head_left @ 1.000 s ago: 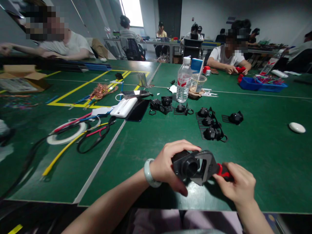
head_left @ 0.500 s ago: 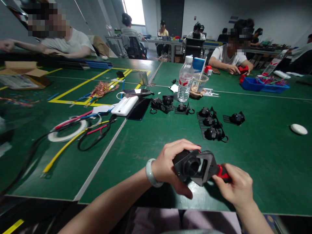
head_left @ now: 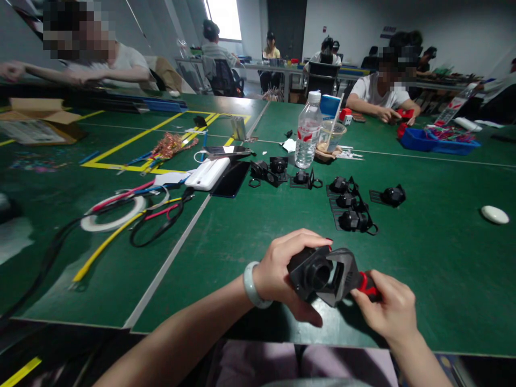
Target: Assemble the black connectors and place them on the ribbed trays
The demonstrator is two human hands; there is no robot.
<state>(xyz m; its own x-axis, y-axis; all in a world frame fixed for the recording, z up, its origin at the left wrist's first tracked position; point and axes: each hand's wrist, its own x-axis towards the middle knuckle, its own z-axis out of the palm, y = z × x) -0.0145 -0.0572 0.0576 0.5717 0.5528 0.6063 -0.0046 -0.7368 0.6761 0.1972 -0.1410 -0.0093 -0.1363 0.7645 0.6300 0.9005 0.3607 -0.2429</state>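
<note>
My left hand (head_left: 277, 264), a pale bangle at its wrist, is closed round a black plastic fitting (head_left: 300, 273) with a round threaded neck facing me. My right hand (head_left: 397, 307) grips the red-and-black handle of an adjustable wrench (head_left: 350, 279). The wrench's wide jaws stand right beside the neck of the fitting; whether they touch it I cannot tell. Both are held above the front of the green table (head_left: 209, 258). Beyond my hands lie several similar black fittings (head_left: 350, 219), some with flat plates and loose ring nuts.
A water bottle (head_left: 308, 131) and a plastic cup (head_left: 331, 137) stand behind the fittings. To the left are a white power bank (head_left: 208, 173), a dark phone (head_left: 230, 181), coiled cables (head_left: 108, 244) and copper wire scraps (head_left: 171, 146). A white oval object (head_left: 494, 215) lies right. Co-workers sit around.
The view has shifted slightly. My hands, the black fitting and the wrench keep nearly the same pose. Across the table, a co-worker's hands have moved a little with a red object.
</note>
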